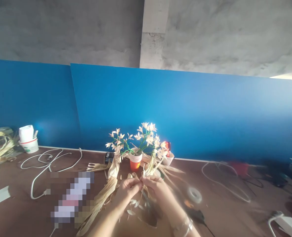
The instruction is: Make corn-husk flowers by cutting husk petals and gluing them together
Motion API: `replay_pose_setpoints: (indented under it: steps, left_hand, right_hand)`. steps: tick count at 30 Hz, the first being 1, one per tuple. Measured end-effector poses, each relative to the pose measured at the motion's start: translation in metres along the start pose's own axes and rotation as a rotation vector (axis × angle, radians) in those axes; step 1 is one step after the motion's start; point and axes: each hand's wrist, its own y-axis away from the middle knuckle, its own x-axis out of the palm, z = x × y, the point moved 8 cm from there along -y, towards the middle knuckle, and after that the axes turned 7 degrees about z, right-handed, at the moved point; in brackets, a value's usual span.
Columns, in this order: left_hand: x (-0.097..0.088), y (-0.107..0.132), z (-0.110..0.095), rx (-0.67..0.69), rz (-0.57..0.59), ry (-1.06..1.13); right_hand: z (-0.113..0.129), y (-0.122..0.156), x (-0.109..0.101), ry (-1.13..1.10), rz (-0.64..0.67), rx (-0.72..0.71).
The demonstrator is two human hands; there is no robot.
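Note:
Both hands meet over the middle of the table, fingertips together. My left hand (pixel 130 188) and my right hand (pixel 154 183) pinch a thin pale strip of dried husk (pixel 144 172) between them. Just behind them stands an orange and white paper cup (pixel 135 161) with green-stemmed pale husk flowers (pixel 149 136) in it. A long bundle of dried corn husk (pixel 103 194) lies to the left of my left hand. Small petal-shaped scraps (pixel 134 204) are scattered below my hands.
A roll of clear tape (pixel 194 195) lies right of my right arm, near a dark corded tool (pixel 197 215). White cables (pixel 51 163) coil at left, by a white tub (pixel 29 144). More husk (pixel 1 154) sits far left. A blue partition (pixel 146 98) borders the table's back.

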Motion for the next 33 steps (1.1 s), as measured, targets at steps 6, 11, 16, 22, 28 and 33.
replay_pose_setpoints:
  steps: [6,11,16,22,28,33]
  left_hand:
    - [-0.01,-0.006,0.015,-0.049,-0.057,0.051]
    - [-0.016,-0.004,0.013,-0.004,-0.13,0.013]
    - [-0.02,0.002,0.002,0.042,-0.186,-0.072]
    - [-0.017,0.004,-0.008,0.062,-0.164,-0.165]
    - [-0.012,0.008,-0.017,0.072,-0.135,-0.217]
    - [-0.002,0.006,-0.01,0.022,-0.051,-0.048]
  right_hand:
    - [-0.001,-0.004,0.006,0.029,0.001,-0.01]
    - [0.007,-0.003,0.008,0.083,-0.018,-0.026]
    - [0.013,-0.002,0.003,0.218,-0.086,-0.066]
    - [0.016,-0.003,0.002,0.256,-0.109,-0.118]
    - [0.016,-0.001,0.006,0.186,-0.05,-0.096]
    - [0.01,-0.001,0.012,0.064,0.078,-0.049]
